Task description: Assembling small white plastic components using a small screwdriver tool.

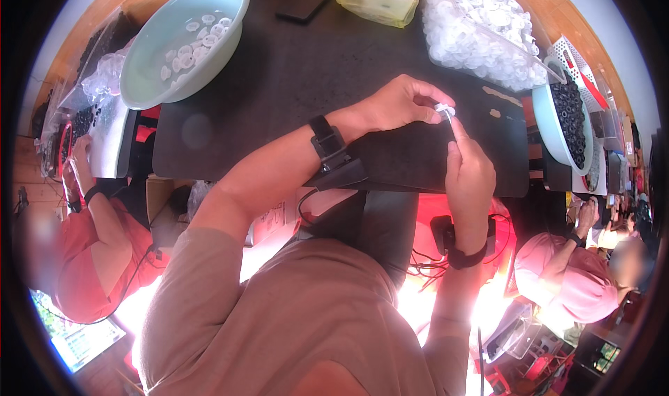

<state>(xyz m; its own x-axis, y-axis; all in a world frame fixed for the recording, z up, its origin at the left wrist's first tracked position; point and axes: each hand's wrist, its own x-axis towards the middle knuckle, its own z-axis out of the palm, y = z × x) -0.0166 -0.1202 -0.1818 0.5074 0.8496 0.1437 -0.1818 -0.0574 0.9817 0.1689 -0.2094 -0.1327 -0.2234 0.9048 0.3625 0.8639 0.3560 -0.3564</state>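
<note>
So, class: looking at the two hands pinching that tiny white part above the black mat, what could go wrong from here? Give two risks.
1. The small white part is pinched only between the fingertips of the left hand and the right hand, in the air above the black mat; it could slip and drop.
2. The clear bag of white parts is heaped high close to the hands, so a stray elbow might spill it.

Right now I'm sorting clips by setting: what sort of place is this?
Probably a small hand-assembly workshop: a dark table, a pale bowl of white rings, a bin of clear parts, and co-workers on either side.
</note>
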